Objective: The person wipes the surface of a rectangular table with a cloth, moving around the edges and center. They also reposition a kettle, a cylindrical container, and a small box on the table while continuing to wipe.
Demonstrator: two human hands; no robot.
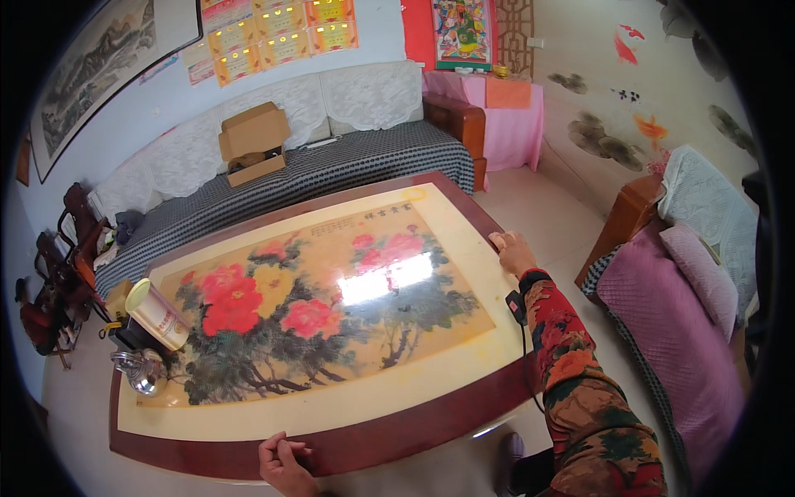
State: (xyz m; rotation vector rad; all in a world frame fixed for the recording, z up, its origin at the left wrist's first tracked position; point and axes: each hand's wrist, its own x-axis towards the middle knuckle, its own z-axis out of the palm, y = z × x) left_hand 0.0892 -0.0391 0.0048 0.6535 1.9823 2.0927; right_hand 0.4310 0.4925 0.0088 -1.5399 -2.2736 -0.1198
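A large table [397, 440] with a dark red wooden border and a glossy peony painting [273, 310] on its top lies before me. My right hand [514, 253] is at the table's right edge, fingers bent over something small and pale that I cannot make out. Close to the right wrist, a small black device [516, 307] with a cable sits at the edge. My left hand [284, 461] is at the near edge, its fingers curled; whether it holds anything is not plain. At the left end stand a cylindrical tin [157, 314] and a shiny metal kettle [141, 371].
Behind the table, a long sofa [372, 149] bears an open cardboard box [254, 140]. A pink-covered seat [652, 317] stands at the right. Dark wooden chairs [59, 267] are at the far left. A pink-draped table [512, 133] stands in the back corner.
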